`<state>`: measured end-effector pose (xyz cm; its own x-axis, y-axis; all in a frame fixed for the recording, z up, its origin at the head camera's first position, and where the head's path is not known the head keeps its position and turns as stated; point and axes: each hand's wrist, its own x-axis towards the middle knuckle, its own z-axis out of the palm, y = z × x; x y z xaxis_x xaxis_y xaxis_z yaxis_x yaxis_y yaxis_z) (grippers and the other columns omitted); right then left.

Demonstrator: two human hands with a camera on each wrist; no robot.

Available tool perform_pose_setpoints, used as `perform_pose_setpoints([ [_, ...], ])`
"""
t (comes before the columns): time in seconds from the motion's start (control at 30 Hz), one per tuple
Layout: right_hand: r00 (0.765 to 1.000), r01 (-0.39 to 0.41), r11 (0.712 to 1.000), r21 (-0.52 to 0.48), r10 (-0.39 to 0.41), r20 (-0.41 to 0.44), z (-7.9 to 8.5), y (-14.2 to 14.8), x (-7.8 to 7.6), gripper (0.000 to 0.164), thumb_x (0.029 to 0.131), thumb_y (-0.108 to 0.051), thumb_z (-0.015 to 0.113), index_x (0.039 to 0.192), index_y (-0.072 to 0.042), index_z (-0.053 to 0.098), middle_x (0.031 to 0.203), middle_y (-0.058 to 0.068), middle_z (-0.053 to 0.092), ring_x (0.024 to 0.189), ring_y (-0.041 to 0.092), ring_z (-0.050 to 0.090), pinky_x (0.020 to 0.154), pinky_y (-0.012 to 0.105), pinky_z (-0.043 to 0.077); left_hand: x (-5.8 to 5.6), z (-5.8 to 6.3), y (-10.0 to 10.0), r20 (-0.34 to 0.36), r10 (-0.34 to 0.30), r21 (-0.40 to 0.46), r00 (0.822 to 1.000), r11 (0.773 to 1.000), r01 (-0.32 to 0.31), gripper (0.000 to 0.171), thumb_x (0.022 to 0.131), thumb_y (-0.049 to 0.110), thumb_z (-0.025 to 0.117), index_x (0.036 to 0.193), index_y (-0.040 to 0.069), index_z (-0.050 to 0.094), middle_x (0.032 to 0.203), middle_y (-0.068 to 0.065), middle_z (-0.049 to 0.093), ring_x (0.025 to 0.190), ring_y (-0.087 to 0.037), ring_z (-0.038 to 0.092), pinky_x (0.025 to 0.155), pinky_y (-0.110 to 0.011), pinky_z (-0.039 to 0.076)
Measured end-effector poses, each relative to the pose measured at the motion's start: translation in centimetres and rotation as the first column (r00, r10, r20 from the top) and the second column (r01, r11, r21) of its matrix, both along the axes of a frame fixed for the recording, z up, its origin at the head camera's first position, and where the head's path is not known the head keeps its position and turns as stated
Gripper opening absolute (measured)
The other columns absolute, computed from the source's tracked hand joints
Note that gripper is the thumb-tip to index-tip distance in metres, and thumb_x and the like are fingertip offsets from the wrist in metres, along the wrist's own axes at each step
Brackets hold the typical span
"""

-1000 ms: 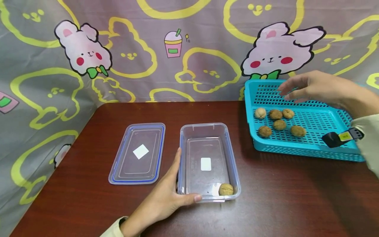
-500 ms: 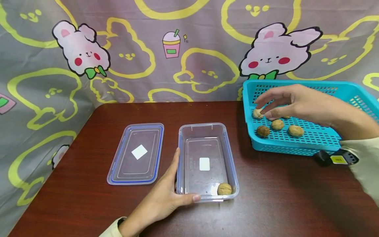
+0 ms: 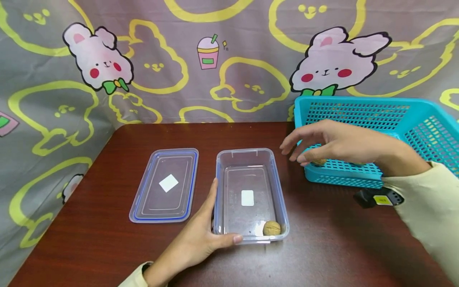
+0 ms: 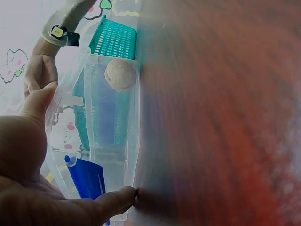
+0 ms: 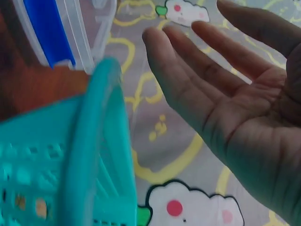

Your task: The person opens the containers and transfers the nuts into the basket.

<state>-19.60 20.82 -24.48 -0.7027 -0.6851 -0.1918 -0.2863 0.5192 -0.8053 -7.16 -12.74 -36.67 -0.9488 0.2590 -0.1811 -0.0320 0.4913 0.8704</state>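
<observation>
My left hand [image 3: 201, 239] grips the near left corner of a clear plastic food container [image 3: 247, 219], thumb along the near rim and index finger along the left wall. One walnut [image 3: 271, 228] lies in the container's near right corner; it also shows through the wall in the left wrist view. Over the left front edge of a turquoise basket [image 3: 340, 179] hovers my right hand [image 3: 340, 145], its fingers loosely bent and pointing toward the container. The right wrist view shows its palm [image 5: 254, 122] with nothing held. It covers most of the basket's walnuts [image 3: 319, 162].
A clear lid [image 3: 157, 203] with a blue seal and white sticker lies left of the container on the dark red-brown table [image 3: 107, 239]. Behind the table hangs a cartoon-printed curtain [image 3: 161, 95]. The basket's raised walls stand at the right.
My right hand came down over the walnuts in the basket, then moved left and toward me to the basket's near left edge. My left hand and the container stayed in place.
</observation>
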Motion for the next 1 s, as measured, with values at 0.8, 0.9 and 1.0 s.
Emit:
perform_pose_setpoints([
  [0.8, 0.898, -0.399, 0.91, 0.116, 0.362, 0.249, -3.6, -9.1, -0.2, 0.022, 0.099, -0.008, 0.057, 0.11, -0.01, 0.076, 0.106, 0.008, 0.072, 0.096, 0.022, 0.068, 0.085, 0.033, 0.063, 0.0, -0.1, -0.1, -0.006, -0.022, -0.01, 1.0, 1.0, 0.022, 0.137, 0.076, 0.035, 0.095, 0.168, 0.034, -0.006, 0.176, -0.005, 0.01, 0.159, -0.025, 0.021, 0.13, -0.056, 0.019],
  [0.9, 0.877, -0.434, 0.89, 0.141, 0.381, 0.294, -4.1, -9.8, -0.2, 0.027, 0.094, 0.001, 0.052, 0.106, -0.004, 0.076, 0.103, 0.01, 0.073, 0.094, 0.019, 0.068, 0.081, 0.032, 0.063, -0.1, -0.2, -0.1, -0.011, -0.027, -0.013, 1.0, 1.0, 0.026, 0.137, 0.076, 0.036, 0.095, 0.168, 0.034, -0.007, 0.176, -0.005, 0.01, 0.159, -0.025, 0.02, 0.13, -0.055, 0.019],
  [1.0, 0.855, -0.469, 0.868, 0.165, 0.399, 0.331, -4.5, -10.5, -0.1, 0.033, 0.091, 0.008, 0.048, 0.105, 0.0, 0.077, 0.101, 0.011, 0.073, 0.091, 0.017, 0.068, 0.078, 0.032, 0.064, 0.0, -0.1, -0.2, -0.01, -0.027, -0.014, 1.0, 1.0, 0.027, 0.137, 0.076, 0.037, 0.095, 0.168, 0.035, -0.007, 0.176, -0.006, 0.009, 0.159, -0.025, 0.02, 0.13, -0.056, 0.019],
])
